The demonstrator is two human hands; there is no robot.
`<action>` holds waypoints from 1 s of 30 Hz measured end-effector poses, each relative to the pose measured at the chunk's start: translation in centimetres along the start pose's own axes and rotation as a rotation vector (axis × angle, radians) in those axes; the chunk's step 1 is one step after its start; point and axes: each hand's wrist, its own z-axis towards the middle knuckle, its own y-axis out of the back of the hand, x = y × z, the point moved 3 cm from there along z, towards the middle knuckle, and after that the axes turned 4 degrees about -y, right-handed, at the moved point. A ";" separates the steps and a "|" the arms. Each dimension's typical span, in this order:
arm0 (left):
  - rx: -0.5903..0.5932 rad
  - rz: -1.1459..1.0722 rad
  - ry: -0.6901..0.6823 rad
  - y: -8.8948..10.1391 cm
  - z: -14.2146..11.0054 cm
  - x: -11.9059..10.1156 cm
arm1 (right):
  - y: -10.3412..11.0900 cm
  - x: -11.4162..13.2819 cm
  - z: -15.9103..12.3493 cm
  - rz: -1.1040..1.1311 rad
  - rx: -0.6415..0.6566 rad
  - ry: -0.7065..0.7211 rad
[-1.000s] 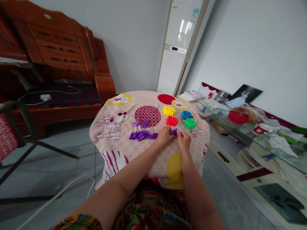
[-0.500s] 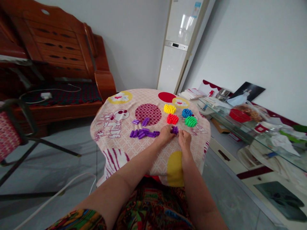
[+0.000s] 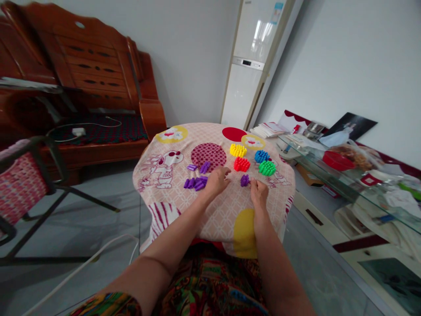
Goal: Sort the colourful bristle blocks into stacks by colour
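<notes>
On the cloth-covered round table (image 3: 217, 219), my right hand (image 3: 259, 192) is closed, thumb and fingertips pinching the right edge of a small cluster of purple tubes (image 3: 244, 180). My left hand (image 3: 217, 182) is apart from that cluster, its fingers spread with nothing visible between them. It hovers over the right end of a loose pile of purple tubes (image 3: 197, 183) and hides part of it. Behind the pile lie smaller purple tube groups (image 3: 205, 167). Beyond my hands stand grouped pieces in yellow (image 3: 238, 150), red (image 3: 241, 164), blue (image 3: 262, 156) and green (image 3: 267, 168).
A glass-topped cabinet (image 3: 315, 162) cluttered with papers, bags and a red bowl (image 3: 337, 160) runs along the right. A wooden bench (image 3: 95, 66) and a folding chair (image 3: 24, 184) stand left. A white cable (image 3: 98, 250) crosses the floor. A tall white appliance (image 3: 245, 87) stands behind.
My left hand has let go of the purple cluster and moved left to the loose tubes, its fingers opening. My right hand stays at the cluster. The view has shifted slightly.
</notes>
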 end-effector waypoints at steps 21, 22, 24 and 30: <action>0.025 0.270 0.232 10.1 -1.9 5.3 | -0.3 -0.4 0.1 -0.015 -0.010 0.003; -0.030 0.251 0.200 9.5 -1.3 4.4 | -0.3 -0.4 0.1 -0.009 -0.009 -0.001; -0.032 0.174 0.104 7.3 0.0 2.3 | -0.3 -0.5 0.0 0.006 -0.004 -0.012; 0.098 0.206 0.050 -1.4 3.5 -1.7 | -0.2 -0.5 -0.1 0.032 -0.013 0.016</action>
